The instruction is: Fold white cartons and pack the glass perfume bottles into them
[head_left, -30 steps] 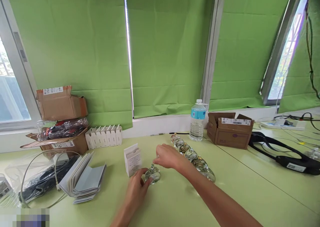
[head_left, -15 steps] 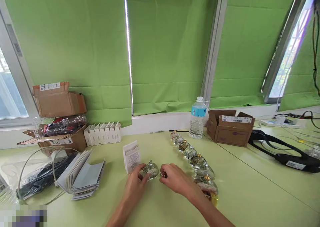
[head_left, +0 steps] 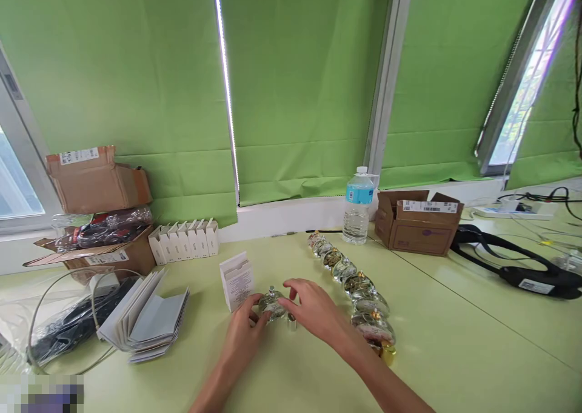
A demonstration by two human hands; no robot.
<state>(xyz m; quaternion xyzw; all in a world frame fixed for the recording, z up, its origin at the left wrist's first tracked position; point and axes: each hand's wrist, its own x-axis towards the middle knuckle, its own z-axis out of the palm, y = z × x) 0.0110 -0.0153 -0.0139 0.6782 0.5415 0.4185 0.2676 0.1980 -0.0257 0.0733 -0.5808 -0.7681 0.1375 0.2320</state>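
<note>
Since half a second ago the right hand has lifted off the small cap, which now stands loose on the surface just below its open, spread fingers. Beside it the left hand grips the round glass bottle, upright with its spray nozzle pointing up. Just behind stands a white carton; a row of bottles runs away to the right.

Bright, even daylight filters through the green blinds beyond the hands, tinting the scene green. Uncovered window strips far left and far right are blown out white. Shadows under the right hand on the tabletop are faint and soft. Wide-angle distortion bends frames at the edges; a pixelated patch sits lower left.
</note>
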